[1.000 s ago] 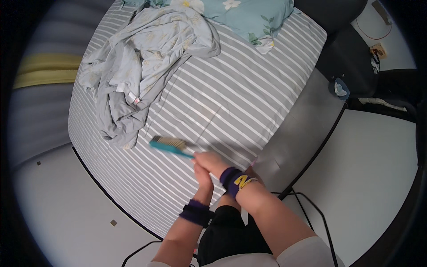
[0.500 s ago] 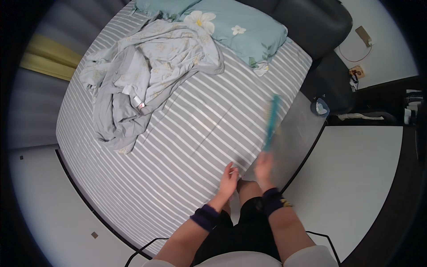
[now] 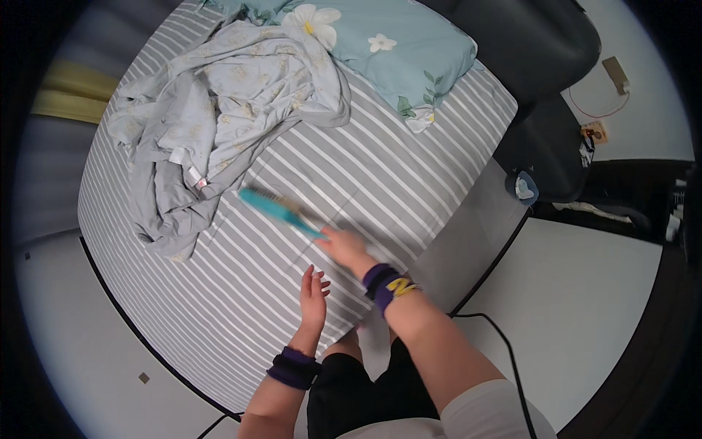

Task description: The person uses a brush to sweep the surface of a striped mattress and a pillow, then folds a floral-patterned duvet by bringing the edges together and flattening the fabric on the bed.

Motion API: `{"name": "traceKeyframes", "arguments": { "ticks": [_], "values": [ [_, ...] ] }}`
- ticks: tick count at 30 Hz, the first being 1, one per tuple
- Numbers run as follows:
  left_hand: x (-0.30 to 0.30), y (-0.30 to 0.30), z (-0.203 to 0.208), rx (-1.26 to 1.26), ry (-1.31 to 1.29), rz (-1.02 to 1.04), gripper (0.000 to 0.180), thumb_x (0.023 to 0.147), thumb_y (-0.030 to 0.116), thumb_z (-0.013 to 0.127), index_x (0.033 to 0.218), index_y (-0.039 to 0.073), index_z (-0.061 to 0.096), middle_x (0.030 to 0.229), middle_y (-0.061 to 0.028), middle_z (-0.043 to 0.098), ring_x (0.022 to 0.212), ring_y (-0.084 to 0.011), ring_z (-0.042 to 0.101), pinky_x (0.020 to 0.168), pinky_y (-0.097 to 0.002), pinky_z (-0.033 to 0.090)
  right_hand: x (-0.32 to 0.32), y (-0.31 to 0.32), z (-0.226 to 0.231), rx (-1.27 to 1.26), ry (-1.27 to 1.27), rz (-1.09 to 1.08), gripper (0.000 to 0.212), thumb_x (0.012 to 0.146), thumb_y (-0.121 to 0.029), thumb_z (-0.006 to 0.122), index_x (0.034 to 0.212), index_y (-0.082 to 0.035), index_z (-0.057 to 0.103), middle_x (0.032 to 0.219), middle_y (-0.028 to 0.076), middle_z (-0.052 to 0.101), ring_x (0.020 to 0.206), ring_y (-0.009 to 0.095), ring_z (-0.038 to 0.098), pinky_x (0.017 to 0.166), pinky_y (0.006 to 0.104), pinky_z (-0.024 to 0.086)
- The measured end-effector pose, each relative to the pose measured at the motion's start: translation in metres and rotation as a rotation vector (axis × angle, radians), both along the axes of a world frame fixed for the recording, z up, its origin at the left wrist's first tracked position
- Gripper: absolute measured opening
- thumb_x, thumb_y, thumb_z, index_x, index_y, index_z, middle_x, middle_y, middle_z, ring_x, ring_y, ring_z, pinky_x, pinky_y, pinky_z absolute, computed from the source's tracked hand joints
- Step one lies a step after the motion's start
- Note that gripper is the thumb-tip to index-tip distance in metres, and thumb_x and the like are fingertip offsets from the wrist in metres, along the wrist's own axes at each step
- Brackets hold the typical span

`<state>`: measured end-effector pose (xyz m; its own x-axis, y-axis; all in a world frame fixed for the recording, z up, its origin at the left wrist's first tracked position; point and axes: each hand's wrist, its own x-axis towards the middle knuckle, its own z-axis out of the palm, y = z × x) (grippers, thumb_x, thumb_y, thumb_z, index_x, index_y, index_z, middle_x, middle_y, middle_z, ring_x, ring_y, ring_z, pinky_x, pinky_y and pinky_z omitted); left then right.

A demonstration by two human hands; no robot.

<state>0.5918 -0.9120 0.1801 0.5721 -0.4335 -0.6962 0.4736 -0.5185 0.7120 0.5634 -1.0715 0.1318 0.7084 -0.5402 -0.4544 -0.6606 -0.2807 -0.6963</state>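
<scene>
My right hand (image 3: 345, 246) is closed round the handle of a teal bed brush (image 3: 272, 206). The brush reaches out to the left over the grey-and-white striped sheet (image 3: 409, 175), its bristles on the far side; whether they touch the cloth I cannot tell. My left hand (image 3: 314, 296) hovers nearer to me above the sheet, empty, with its fingers apart and slightly curled. Just beyond the tip of the brush lies a crumpled grey quilt (image 3: 248, 80) with a pale patterned side turned up.
A teal flowered pillow (image 3: 398, 55) lies at the bed's far end against a dark headboard (image 3: 526, 44). To the right of the bed, a small bin (image 3: 523, 189) stands on the floor by a white surface (image 3: 578, 293). Grey and yellow curtains (image 3: 73, 91) hang at left.
My right hand has swung the brush leftward from the bed's right edge across to the middle of the sheet. My left hand has also shifted left.
</scene>
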Motion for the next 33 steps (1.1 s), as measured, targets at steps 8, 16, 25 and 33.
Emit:
{"name": "traceKeyframes", "arguments": {
  "ticks": [8, 16, 25, 33],
  "values": [
    [-0.096, -0.132, -0.013, -0.062, 0.219, -0.131, 0.048, 0.095, 0.031, 0.042, 0.134, 0.005, 0.034, 0.114, -0.0113, 0.054, 0.089, -0.0192, 0.059, 0.075, -0.0302, 0.048, -0.248, -0.131, -0.011, -0.083, -0.019, -0.933, 0.041, 0.092, -0.036, 0.047, 0.103, 0.003, 0.053, 0.081, 0.018, 0.059, 0.072, 0.029, 0.055, 0.067, 0.0383, 0.043],
    [-0.126, -0.224, -0.005, -0.056, 0.296, -0.121, 0.047, 0.095, 0.028, 0.041, 0.135, 0.006, 0.033, 0.114, -0.0120, 0.054, 0.090, -0.0190, 0.059, 0.075, -0.0300, 0.048, -0.233, -0.150, 0.017, -0.060, -0.014, -0.627, 0.032, 0.090, -0.035, 0.051, 0.103, -0.006, 0.053, 0.080, 0.015, 0.061, 0.066, 0.030, 0.060, 0.056, 0.0404, 0.044],
    [-0.083, -0.202, -0.032, 0.126, 0.199, 0.040, 0.049, 0.093, 0.025, 0.045, 0.134, 0.004, 0.030, 0.110, -0.0139, 0.056, 0.083, -0.0210, 0.061, 0.069, -0.0311, 0.049, -0.111, -0.163, -0.009, -0.197, -0.068, 0.138, 0.025, 0.084, -0.024, 0.055, 0.105, -0.012, 0.049, 0.078, 0.011, 0.062, 0.069, 0.033, 0.061, 0.056, 0.0447, 0.047],
    [-0.089, -0.185, -0.036, 0.143, 0.244, 0.065, 0.051, 0.090, 0.024, 0.049, 0.133, 0.003, 0.031, 0.111, -0.0137, 0.054, 0.085, -0.0220, 0.061, 0.068, -0.0316, 0.049, -0.153, -0.184, -0.011, -0.223, -0.140, 0.095, 0.019, 0.078, -0.018, 0.060, 0.094, -0.008, 0.056, 0.095, 0.012, 0.056, 0.092, 0.032, 0.054, 0.076, 0.0430, 0.045]
  ]
}}
